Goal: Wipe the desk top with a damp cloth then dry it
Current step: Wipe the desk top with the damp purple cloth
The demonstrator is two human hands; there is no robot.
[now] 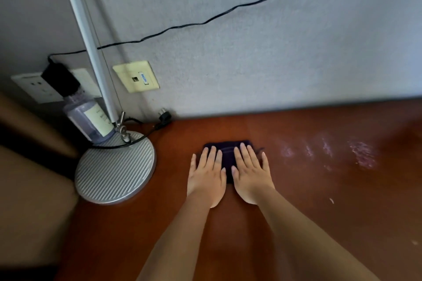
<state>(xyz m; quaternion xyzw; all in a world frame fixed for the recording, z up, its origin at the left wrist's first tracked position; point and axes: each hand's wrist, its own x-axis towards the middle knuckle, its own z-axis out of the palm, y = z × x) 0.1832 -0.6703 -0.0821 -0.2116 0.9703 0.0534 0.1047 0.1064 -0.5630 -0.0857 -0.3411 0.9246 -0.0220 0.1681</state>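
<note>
— While you lean over the desk (296, 189), where's the cloth (228, 146)?
— Under your left hand (206, 175) and right hand (251, 173) (fingers straight, pressing flat), near the lamp base (114, 171).

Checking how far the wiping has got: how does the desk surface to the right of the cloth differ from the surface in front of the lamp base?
The desk to the right of the dark cloth shows pale, shiny streaks, apparently wet; the patch near the round lamp base looks even and matte. The streaked part catches light; the lamp-side part lies in shade. Both are the same reddish-brown top. Left hand and right hand press flat on the cloth.
</note>
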